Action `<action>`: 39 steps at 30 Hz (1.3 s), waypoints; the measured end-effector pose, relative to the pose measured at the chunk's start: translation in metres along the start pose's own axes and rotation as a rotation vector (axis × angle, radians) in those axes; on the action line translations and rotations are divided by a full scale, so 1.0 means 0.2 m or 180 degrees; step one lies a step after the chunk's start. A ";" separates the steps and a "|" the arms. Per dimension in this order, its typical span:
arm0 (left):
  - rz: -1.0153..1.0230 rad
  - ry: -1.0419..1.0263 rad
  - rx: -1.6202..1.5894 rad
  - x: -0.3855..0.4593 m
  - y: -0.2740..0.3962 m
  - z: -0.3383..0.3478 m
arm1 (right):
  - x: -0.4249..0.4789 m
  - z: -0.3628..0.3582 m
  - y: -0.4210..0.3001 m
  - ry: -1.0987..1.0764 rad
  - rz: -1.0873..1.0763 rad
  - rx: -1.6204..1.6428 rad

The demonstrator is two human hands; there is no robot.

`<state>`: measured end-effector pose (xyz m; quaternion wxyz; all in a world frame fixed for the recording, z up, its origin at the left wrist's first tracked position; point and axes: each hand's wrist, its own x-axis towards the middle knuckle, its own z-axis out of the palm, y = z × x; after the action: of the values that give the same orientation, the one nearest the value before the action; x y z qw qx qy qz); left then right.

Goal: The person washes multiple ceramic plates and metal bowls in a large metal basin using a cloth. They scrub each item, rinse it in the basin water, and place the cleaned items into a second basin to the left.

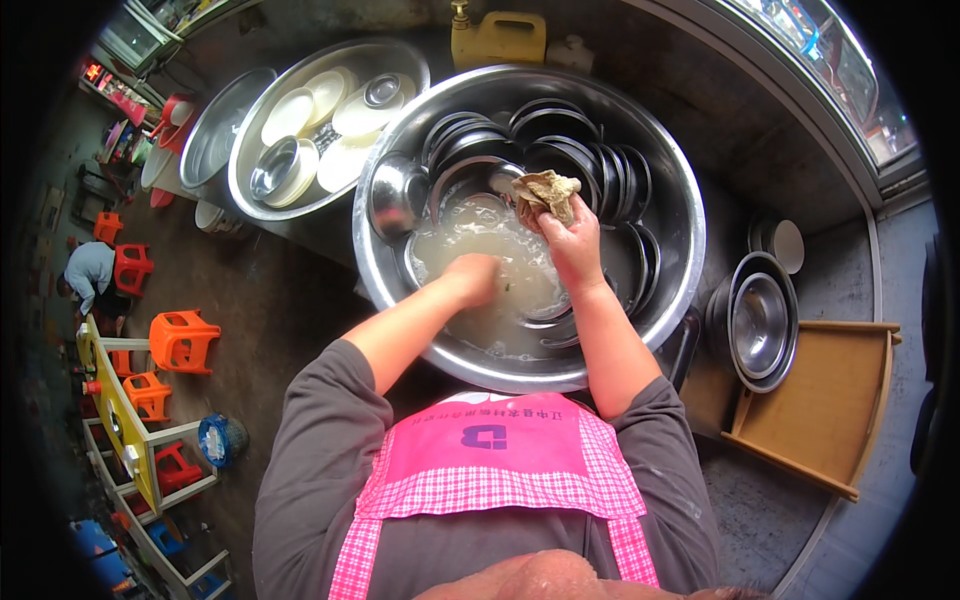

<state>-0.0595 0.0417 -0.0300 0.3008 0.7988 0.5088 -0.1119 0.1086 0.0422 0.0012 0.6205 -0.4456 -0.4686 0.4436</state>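
A large stainless-steel basin (679, 300) stands before me with cloudy, sudsy water (480, 232) in it. My right hand (571, 236) grips a crumpled tan cloth (546, 196) above the water. The fingers of my left hand (474, 279) are sunk in the murky water, so whether they hold anything is hidden. Several dark-looking metal plates (559, 124) lean in stacks along the basin's far and right sides. A shiny metal bowl (397, 196) rests against the left wall, and a smaller metal bowl (504, 178) sits near the cloth.
Left of the basin, a second metal basin (238, 161) holds white plates (288, 117) and small bowls. Behind stands a yellow jerrycan (499, 41). Nested metal bowls (759, 326) and a wooden tray (817, 397) are at right. A person (94, 274) bends beside a yellow table (112, 412) and orange stools (184, 341).
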 end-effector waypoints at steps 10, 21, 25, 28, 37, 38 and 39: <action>0.0466 0.1929 -0.0242 -0.15 -0.17 -0.04 | -0.01 0.01 -0.01 -0.0097 0.0072 -0.0030; 0.0497 0.2251 -0.2588 -0.22 0.08 0.01 | -0.06 0.14 0.03 0.0177 0.0561 0.1413; 0.0603 0.2482 -0.2050 -0.19 0.14 0.00 | -0.11 0.15 -0.02 -0.0099 0.1471 0.2077; 0.0540 0.2262 -0.1236 -0.15 0.05 0.02 | -0.09 0.11 0.05 -0.0400 0.1804 0.2088; 0.1355 0.2628 -0.0736 -0.20 -0.05 -0.28 | -0.03 0.05 0.05 -0.1113 -0.0116 -0.1899; 0.1312 0.2371 -0.0540 -0.19 -0.07 -0.28 | -0.04 0.06 0.02 -0.1208 -0.0049 -0.2091; 0.1278 0.2112 -0.0344 -0.19 -0.07 -0.29 | -0.04 0.06 0.02 -0.1267 -0.0003 -0.2255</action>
<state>-0.0965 0.0520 0.0285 0.1775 0.8583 0.4171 0.2404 0.0952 0.0371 -0.0013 0.3259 -0.5370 -0.7037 0.3321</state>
